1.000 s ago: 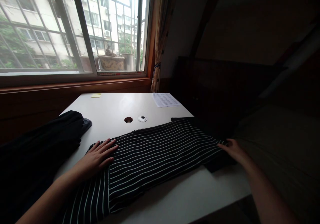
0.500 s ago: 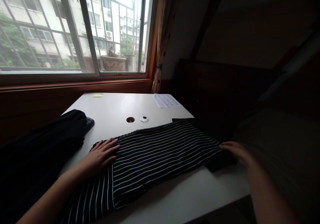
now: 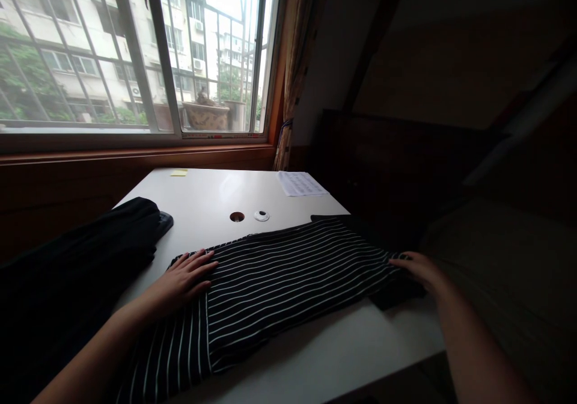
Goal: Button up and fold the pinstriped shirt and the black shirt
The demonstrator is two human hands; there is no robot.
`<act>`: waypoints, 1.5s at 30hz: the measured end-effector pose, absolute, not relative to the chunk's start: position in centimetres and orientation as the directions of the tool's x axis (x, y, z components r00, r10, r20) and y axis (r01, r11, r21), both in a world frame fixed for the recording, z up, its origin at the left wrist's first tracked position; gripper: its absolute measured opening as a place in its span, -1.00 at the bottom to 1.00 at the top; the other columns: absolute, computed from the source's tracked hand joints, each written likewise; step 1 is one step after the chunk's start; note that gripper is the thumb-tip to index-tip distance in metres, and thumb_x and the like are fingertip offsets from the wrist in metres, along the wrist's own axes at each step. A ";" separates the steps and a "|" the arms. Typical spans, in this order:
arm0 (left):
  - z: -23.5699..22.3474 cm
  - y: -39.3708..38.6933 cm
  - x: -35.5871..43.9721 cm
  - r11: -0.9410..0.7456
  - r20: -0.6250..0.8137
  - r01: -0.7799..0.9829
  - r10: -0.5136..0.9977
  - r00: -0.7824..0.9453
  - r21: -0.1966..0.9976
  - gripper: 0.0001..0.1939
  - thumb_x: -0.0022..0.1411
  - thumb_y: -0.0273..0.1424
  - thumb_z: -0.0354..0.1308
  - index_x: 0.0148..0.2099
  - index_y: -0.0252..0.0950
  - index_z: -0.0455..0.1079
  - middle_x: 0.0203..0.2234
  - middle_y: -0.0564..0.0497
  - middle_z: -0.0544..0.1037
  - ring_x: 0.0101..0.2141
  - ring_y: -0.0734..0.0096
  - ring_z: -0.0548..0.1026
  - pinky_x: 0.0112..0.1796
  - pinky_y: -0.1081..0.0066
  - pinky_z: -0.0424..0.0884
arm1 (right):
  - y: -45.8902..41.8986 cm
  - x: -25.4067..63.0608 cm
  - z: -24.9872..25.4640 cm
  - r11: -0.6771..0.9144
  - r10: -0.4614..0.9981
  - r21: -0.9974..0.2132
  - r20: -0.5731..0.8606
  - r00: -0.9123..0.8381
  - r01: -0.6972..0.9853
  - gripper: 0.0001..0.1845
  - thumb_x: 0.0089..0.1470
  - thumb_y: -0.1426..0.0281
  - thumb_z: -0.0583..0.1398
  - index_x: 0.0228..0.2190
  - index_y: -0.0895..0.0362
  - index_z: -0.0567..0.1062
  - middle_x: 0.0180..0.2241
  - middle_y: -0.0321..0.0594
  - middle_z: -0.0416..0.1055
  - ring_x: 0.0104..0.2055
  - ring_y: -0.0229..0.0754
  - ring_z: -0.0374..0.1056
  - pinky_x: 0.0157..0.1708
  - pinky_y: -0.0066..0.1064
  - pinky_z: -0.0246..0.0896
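A: Where was the striped garment [image 3: 293,278]?
B: Mostly flat on the table [image 3: 202,195], spanning both hands.
A: Why was the left hand [image 3: 181,280] spread on it?
B: Likely anchoring it; palm down, arm reaching forward. Dark cloth [image 3: 99,254] lay left of that hand.
A: And the right hand [image 3: 419,268]?
B: Thumb and fingers pinched the garment's right end, probably for tension; hand angled inward.

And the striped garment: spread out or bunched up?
Spread out: the striped garment lies long and flat across the white table, with no heap. Whether layers are folded beneath, I cannot tell.
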State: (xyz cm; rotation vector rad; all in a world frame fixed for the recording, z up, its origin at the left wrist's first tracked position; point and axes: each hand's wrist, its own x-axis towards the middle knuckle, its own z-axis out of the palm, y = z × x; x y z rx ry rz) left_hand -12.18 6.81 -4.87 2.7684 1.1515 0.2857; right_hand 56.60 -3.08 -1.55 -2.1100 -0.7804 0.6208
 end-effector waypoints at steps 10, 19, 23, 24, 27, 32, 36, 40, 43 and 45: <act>-5.2 6.9 -12.4 -0.719 0.182 0.664 0.695 0.696 0.206 -0.51 0.42 -0.02 -0.02 0.34 0.10 0.22 0.36 0.10 0.18 0.34 0.01 0.14 0.29 -0.12 0.08 | 1.1 43.3 6.6 -0.234 0.780 -0.434 0.450 0.434 0.870 -0.65 0.04 0.23 0.26 -0.13 0.11 0.54 -0.19 -0.06 0.56 -0.13 0.06 0.47 -0.09 -0.21 0.32; -5.5 6.9 -12.8 -0.716 0.164 0.670 0.698 0.697 0.198 -0.50 0.43 -0.03 -0.04 0.35 0.08 0.20 0.37 0.08 0.16 0.35 0.01 0.10 0.28 -0.15 0.07 | -2.7 16.6 5.9 0.731 0.676 -0.177 0.324 -0.662 0.659 -0.73 0.21 0.52 0.13 -0.07 0.09 0.46 -0.21 -0.17 0.50 -0.18 -0.12 0.40 -0.15 -0.32 0.32; -5.5 6.8 -13.1 -0.725 0.186 0.654 0.688 0.702 0.215 -0.52 0.43 -0.06 -0.02 0.33 0.05 0.24 0.37 0.07 0.16 0.35 0.04 0.10 0.30 -0.11 0.06 | -5.5 14.0 3.6 0.840 0.532 -0.234 0.184 -0.827 0.489 -0.59 0.21 0.08 0.22 -0.03 0.06 0.47 -0.21 -0.22 0.53 -0.21 -0.12 0.43 -0.23 -0.35 0.31; -5.4 6.8 -13.2 -0.725 0.183 0.653 0.688 0.702 0.218 -0.52 0.43 -0.06 -0.01 0.33 0.05 0.24 0.37 0.07 0.16 0.35 0.04 0.10 0.30 -0.11 0.05 | -5.5 14.4 3.5 0.823 0.552 -0.276 0.179 -0.814 0.497 -0.54 0.22 0.01 0.19 -0.01 0.04 0.47 -0.19 -0.23 0.54 -0.19 -0.13 0.43 -0.23 -0.36 0.31; -5.3 6.8 -13.1 -0.713 0.152 0.665 0.699 0.699 0.220 -0.50 0.43 -0.03 -0.03 0.33 0.03 0.25 0.37 0.06 0.15 0.36 0.03 0.09 0.30 -0.12 0.06 | -4.3 17.5 3.9 0.700 0.703 -0.376 0.211 -0.679 0.608 -0.58 0.30 0.04 0.11 0.00 0.03 0.47 -0.12 -0.23 0.53 -0.12 -0.14 0.44 -0.17 -0.35 0.32; -5.2 6.9 -13.0 -0.711 0.159 0.668 0.701 0.695 0.219 -0.50 0.42 -0.01 -0.04 0.32 0.02 0.27 0.36 0.06 0.17 0.35 0.01 0.10 0.29 -0.13 0.07 | -1.0 24.8 2.8 0.371 0.914 -0.348 0.301 -0.272 0.861 -0.69 0.29 0.27 0.16 0.02 0.07 0.46 -0.04 -0.09 0.46 0.00 -0.02 0.38 0.02 -0.16 0.29; -5.2 6.9 -13.1 -0.721 0.181 0.658 0.692 0.699 0.219 -0.52 0.42 -0.04 -0.02 0.32 0.05 0.26 0.36 0.08 0.17 0.35 0.02 0.12 0.29 -0.11 0.09 | -0.1 29.2 0.6 0.102 0.990 -0.389 0.130 -0.055 0.916 -0.55 0.25 0.20 0.17 0.12 0.06 0.37 -0.07 -0.05 0.46 -0.05 0.02 0.41 -0.05 -0.18 0.29; -5.1 6.9 -13.0 -0.716 0.164 0.664 0.696 0.699 0.214 -0.52 0.43 -0.04 -0.02 0.32 0.04 0.26 0.36 0.08 0.17 0.35 0.03 0.10 0.29 -0.11 0.08 | -0.1 30.5 -0.7 -0.024 0.991 -0.579 -0.119 -0.056 0.815 -0.50 0.22 0.16 0.18 0.14 0.05 0.31 -0.32 -0.23 0.50 -0.24 -0.06 0.45 -0.24 -0.30 0.27; -5.1 7.0 -13.1 -0.717 0.172 0.664 0.696 0.697 0.212 -0.52 0.42 -0.04 -0.01 0.32 0.04 0.27 0.35 0.08 0.19 0.34 0.03 0.12 0.29 -0.12 0.09 | 0.2 30.9 -1.1 -0.036 0.975 -0.717 -0.178 -0.134 0.696 -0.44 0.14 0.30 0.22 0.16 0.05 0.26 -0.36 -0.31 0.49 -0.28 -0.11 0.45 -0.30 -0.36 0.25; -5.0 7.0 -13.2 -0.723 0.186 0.656 0.690 0.699 0.216 -0.52 0.42 -0.04 -0.01 0.32 0.05 0.26 0.35 0.06 0.21 0.34 0.03 0.14 0.28 -0.11 0.12 | 0.6 31.3 -1.4 -0.039 0.970 -0.770 -0.182 -0.160 0.637 -0.43 0.11 0.33 0.22 0.15 0.06 0.25 -0.37 -0.34 0.47 -0.32 -0.14 0.43 -0.35 -0.38 0.24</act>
